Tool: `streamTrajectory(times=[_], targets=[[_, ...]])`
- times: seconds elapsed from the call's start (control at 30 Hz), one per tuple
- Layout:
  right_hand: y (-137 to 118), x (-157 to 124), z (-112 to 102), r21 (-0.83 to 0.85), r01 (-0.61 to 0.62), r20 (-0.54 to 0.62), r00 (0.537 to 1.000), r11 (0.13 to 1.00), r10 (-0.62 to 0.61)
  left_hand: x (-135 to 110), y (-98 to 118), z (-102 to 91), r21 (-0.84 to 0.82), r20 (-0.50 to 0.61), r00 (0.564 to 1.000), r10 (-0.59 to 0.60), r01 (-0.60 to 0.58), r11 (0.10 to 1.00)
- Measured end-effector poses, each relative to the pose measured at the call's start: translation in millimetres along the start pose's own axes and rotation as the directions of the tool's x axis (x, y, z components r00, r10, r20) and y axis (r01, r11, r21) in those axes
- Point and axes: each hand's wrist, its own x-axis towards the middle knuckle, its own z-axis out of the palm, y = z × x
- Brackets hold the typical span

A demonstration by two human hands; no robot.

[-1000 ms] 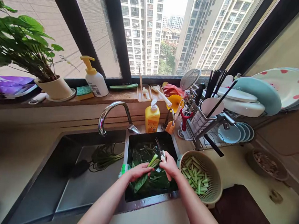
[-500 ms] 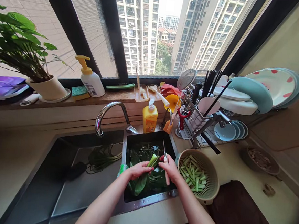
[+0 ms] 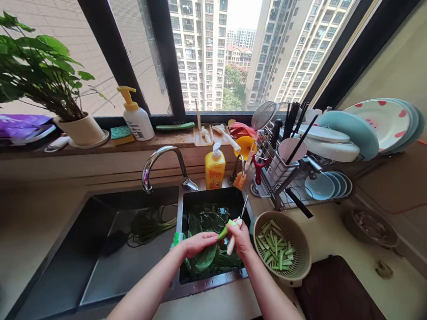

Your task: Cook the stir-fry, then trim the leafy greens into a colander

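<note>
Clearly, from the head camera, the left hand (image 3: 202, 244) pinches a leafy green's pale stalk (image 3: 223, 233) above the smaller sink basin (image 3: 209, 287), where dark leaves (image 3: 208, 221) lie in water. Close beside it, the right hand (image 3: 243, 240) grips a small knife (image 3: 231, 246), blade slanting up and away. Rightward, a beige colander (image 3: 306, 263) holds cut stalk pieces (image 3: 278, 246); a dark brown board (image 3: 346, 301) lies next to it.

The left basin (image 3: 115, 275) has headroom; a colander (image 3: 306, 256) crowds the right hand (image 3: 243, 238)
</note>
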Motion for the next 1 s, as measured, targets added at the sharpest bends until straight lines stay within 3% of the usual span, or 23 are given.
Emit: streamTrajectory(times=[0.2,0.3,0.37,0.5,0.67,0.87,1.0], targets=[[-4.4,-11.2,-12.2,-0.091,-0.041,0.001,0.999,0.995,0.042,4.1,-18.1,-19.8,-0.034,-0.190,0.982,0.000,-0.006,0.999],[0.6,-37.2,-31.2,-0.167,-0.141,0.055,0.987,0.976,0.152,5.8,-23.8,-39.1,0.099,-0.399,0.916,-0.048,0.095,0.991],[8.4,-58.7,-45.0,-0.223,-0.223,0.098,0.963,0.949,0.250,6.9,-23.3,-45.5,0.156,-0.448,0.892,-0.061,0.145,0.977],[19.6,-93.2,-65.1,-0.285,-0.296,0.156,0.924,0.912,0.349,9.1,-1.7,-27.7,0.271,-0.305,0.952,0.006,0.080,0.959],[0.2,-106.2,-79.3,-0.320,-0.224,0.233,0.923,0.921,0.305,12.1,45.1,28.0,0.491,-0.073,0.997,-0.022,0.056,0.869],[-34.2,-115.0,-106.1,-0.401,-0.078,0.146,0.978,0.913,0.148,37.2,79.0,89.1,0.662,0.181,0.983,-0.039,-0.093,0.744],[-34.5,-123.5,-133.7,-0.434,-0.070,0.009,0.997,0.898,0.082,69.2,87.5,121.6,0.763,0.305,0.950,-0.058,-0.207,0.612]])
